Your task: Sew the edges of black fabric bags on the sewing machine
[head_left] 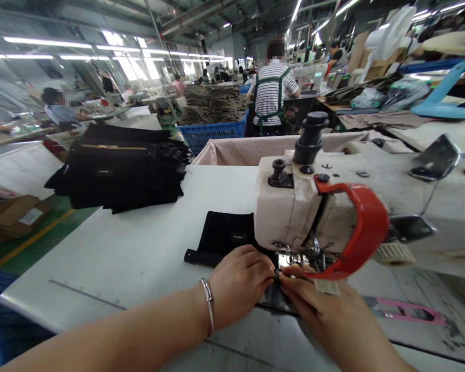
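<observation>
A black fabric piece (220,232) with a small label lies on the white table, partly under the head of a sewing machine (281,212). My left hand (242,287), with a bangle at its wrist, rests over the fabric's near part. Its fingertips are pinched together on the edge beside the needle area. From the other side my right hand (325,305) pinches the same edge, its fingertips almost meeting the left ones. A red guard (366,227) curves just above the right fingers. What exactly lies between the fingertips is mostly hidden.
A stack of black fabric pieces (120,178) overhangs the table's far left edge. Pink-handled thread snips (411,310) lie right of my right hand. Behind the table are a cloth-lined bin (232,150), a blue crate (213,133) of brown fabric and a person (273,95) facing away.
</observation>
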### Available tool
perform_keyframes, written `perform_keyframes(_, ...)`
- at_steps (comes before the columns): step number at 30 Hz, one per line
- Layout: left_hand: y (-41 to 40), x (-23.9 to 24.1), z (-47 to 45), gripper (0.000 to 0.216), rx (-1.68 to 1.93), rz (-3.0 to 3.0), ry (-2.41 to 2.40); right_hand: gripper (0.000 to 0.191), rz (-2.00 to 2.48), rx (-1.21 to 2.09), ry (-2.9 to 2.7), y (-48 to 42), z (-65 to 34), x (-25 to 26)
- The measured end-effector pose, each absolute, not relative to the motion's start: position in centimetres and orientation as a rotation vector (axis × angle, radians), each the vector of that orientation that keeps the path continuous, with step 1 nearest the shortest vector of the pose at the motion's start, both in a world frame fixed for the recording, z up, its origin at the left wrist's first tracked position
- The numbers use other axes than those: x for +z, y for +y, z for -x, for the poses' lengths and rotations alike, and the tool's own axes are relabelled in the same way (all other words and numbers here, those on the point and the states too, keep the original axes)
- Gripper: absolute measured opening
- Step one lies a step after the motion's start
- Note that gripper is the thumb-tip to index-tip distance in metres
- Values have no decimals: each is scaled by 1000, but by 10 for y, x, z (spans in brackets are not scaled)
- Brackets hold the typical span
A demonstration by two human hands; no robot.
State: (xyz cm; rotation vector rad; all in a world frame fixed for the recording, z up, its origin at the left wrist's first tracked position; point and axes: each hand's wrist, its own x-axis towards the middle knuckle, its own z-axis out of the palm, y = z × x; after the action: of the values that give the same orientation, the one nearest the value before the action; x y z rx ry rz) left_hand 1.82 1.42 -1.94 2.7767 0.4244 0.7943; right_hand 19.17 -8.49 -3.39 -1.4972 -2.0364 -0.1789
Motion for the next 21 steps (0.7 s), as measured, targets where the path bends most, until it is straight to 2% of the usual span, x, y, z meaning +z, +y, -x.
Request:
perform_keyframes(15, 29, -20, -25, 5, 637, -2688, 607, 31, 1565, -230, -2130, -75, -202, -40)
perform_keyframes(21, 31, -22, -28, 7, 659, -2667, 656, 29, 1593, -135, -2115, -73, -204, -49)
